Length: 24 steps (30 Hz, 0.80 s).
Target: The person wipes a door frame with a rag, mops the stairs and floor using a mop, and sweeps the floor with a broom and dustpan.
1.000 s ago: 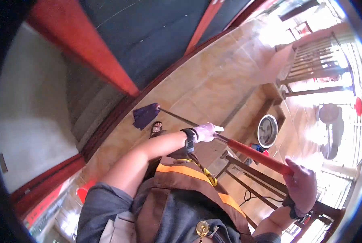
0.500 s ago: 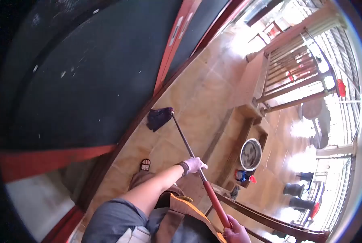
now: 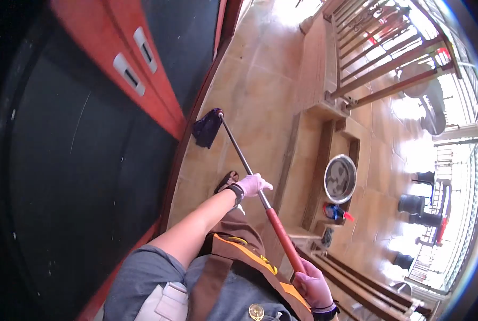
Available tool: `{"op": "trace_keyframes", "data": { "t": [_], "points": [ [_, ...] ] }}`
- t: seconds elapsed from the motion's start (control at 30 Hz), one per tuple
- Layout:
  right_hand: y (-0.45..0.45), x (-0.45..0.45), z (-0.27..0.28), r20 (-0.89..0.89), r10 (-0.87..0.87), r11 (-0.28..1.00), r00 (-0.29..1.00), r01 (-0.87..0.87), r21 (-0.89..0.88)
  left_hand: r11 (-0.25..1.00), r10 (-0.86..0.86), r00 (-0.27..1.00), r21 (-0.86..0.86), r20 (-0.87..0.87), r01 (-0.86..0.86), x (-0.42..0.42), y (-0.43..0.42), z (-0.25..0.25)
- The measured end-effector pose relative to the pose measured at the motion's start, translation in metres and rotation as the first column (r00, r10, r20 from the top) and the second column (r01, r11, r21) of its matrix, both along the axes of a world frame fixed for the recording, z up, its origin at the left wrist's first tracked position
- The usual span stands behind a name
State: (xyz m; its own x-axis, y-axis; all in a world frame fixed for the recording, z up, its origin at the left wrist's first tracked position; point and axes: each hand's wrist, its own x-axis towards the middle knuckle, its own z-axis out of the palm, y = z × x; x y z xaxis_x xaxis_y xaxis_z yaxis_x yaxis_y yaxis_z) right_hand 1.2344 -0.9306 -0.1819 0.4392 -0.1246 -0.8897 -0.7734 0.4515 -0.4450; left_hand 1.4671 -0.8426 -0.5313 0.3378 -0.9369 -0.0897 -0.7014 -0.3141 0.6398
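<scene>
A mop slants across the head view, its dark purple mop head [image 3: 207,129] on the tiled floor beside the base of the dark doors. My left hand [image 3: 253,185], in a thin pinkish glove, is closed round the metal mop pole [image 3: 236,142] near its middle. Lower down, the red grip [image 3: 285,241] of the pole runs into my right hand [image 3: 314,284], also gloved and closed round its end. My sandalled foot [image 3: 228,181] shows just behind my left hand. A brown apron with orange trim covers my front.
Black doors with red frames [image 3: 164,96] line the left side. To the right, steps [image 3: 306,166] go down by a wooden railing [image 3: 388,64]. A round metal basin [image 3: 340,178] and a blue-and-red item [image 3: 335,212] sit on the lower level.
I have moved forward along the doors, and the red door frame is nearer. My foot has come forward. Both hands keep their hold on the mop, whose head stays near the door base.
</scene>
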Motion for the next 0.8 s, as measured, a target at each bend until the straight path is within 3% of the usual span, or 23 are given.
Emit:
{"op": "trace_keyframes", "data": {
  "t": [0.1,0.2,0.3,0.37,0.47,0.6,0.8],
  "points": [
    [-0.045,0.090,-0.014,-0.035,0.190,0.982,0.981,-0.190,-0.003,1.000,-0.010,1.000,-0.024,0.010,0.011,0.093,-0.031,-0.010],
    [-0.080,0.177,-0.020,0.033,0.248,0.969,0.968,-0.247,-0.011,1.000,-0.010,0.999,0.011,0.036,0.009,0.181,-0.056,-0.027],
    [-0.105,0.251,-0.028,0.103,0.325,0.944,0.940,-0.316,-0.098,0.996,0.032,0.996,-0.082,0.081,-0.025,0.258,-0.072,-0.024],
    [-0.125,0.289,-0.026,0.024,0.381,0.918,0.924,-0.375,-0.127,0.994,0.034,0.999,-0.104,0.040,-0.030,0.290,-0.088,-0.038],
    [-0.145,0.340,-0.028,0.017,0.273,0.948,0.962,-0.266,-0.175,0.997,0.024,0.997,-0.078,0.077,-0.017,0.340,-0.114,-0.046],
    [-0.172,0.406,-0.023,-0.019,0.208,0.969,0.978,-0.209,-0.135,0.999,0.042,0.999,0.014,-0.020,-0.041,0.407,-0.141,-0.028],
    [-0.200,0.543,-0.053,0.036,0.165,0.964,0.986,-0.153,-0.216,0.991,0.104,0.994,-0.080,0.013,-0.103,0.553,-0.181,-0.047]
  ]
}}
